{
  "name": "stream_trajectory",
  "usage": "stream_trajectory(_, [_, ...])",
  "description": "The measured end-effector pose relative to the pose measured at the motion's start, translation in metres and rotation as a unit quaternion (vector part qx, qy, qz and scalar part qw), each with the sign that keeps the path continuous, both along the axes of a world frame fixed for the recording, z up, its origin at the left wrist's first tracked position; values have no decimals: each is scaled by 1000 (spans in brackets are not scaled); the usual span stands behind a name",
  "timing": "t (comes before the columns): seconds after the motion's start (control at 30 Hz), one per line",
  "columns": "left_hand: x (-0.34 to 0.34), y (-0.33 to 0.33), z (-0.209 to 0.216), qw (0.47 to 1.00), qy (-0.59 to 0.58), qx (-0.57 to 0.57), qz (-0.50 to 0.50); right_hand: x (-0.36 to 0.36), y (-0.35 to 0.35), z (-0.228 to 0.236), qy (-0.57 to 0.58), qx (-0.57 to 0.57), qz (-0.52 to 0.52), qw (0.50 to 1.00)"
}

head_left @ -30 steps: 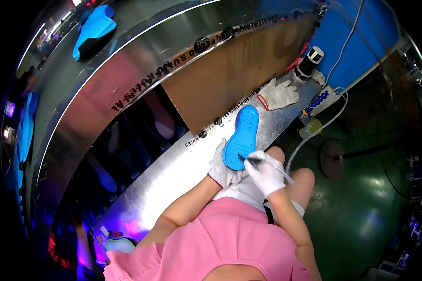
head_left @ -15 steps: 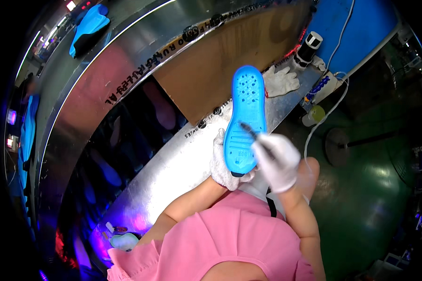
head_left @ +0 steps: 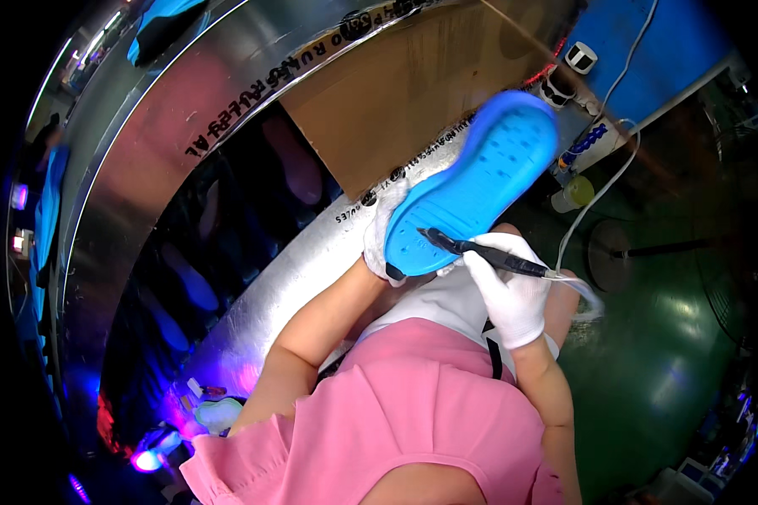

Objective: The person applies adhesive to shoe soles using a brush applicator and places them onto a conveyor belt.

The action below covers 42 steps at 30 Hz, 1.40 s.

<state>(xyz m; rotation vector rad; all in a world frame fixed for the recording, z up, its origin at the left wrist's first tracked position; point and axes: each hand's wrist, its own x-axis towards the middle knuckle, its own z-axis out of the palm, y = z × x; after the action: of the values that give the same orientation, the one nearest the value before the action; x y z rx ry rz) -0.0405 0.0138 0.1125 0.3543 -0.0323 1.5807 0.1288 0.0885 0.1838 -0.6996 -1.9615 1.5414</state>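
A bright blue shoe sole [head_left: 478, 187] is tilted up to the right in front of me, with small holes toward its far end and ridges near its heel. My left hand [head_left: 382, 225], in a white knit glove, is closed around the heel end from the left and below; some fingers are hidden under it. A black piece [head_left: 394, 271] shows at the heel tip. My right hand [head_left: 514, 295], in a thin white glove, grips a black pen-like tool [head_left: 501, 258] with a cord at its back. The tool's tip is at the heel area; whether it touches cannot be seen.
Beneath the hands runs a metal bench [head_left: 290, 290], with a cardboard sheet [head_left: 379, 105] standing along it. A dark rack of soles [head_left: 189, 286] lies to the left. At right are a cord [head_left: 602, 198], a yellow-lidded container [head_left: 574, 194] and a black-and-white cylinder [head_left: 579, 57].
The sole has turned clockwise, its far end swinging right over the spot where a white glove lay. The tool's tip has shifted to the heel area. My left hand has moved slightly up and left.
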Motion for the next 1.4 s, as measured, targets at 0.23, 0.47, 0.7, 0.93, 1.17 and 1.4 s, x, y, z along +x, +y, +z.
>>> stream_trajectory(0.23, [-38, -2, 5, 985, 150, -74, -45, 7, -2, 3, 35, 266, 209, 940])
stream_trajectory(0.47, [-30, -5, 24, 811, 525, -161, 202, 18, -5, 13, -15, 334, 224, 915])
stream_trajectory(0.7, [-42, -8, 23, 771, 608, -6, 192, 26, -4, 26, -82, 441, 229, 864])
stream_trajectory(0.93, [-42, 1, 49, 887, 403, -220, -46, 30, 0, 41, -95, 477, 209, 848])
stream_trajectory(1.17, [-43, -10, 70, 835, 449, -310, 68, 33, 11, 35, -51, 530, 174, 828])
stream_trajectory(1.4, [-71, -13, 8, 680, 669, 55, 294, 36, 16, 46, -48, 569, 183, 800])
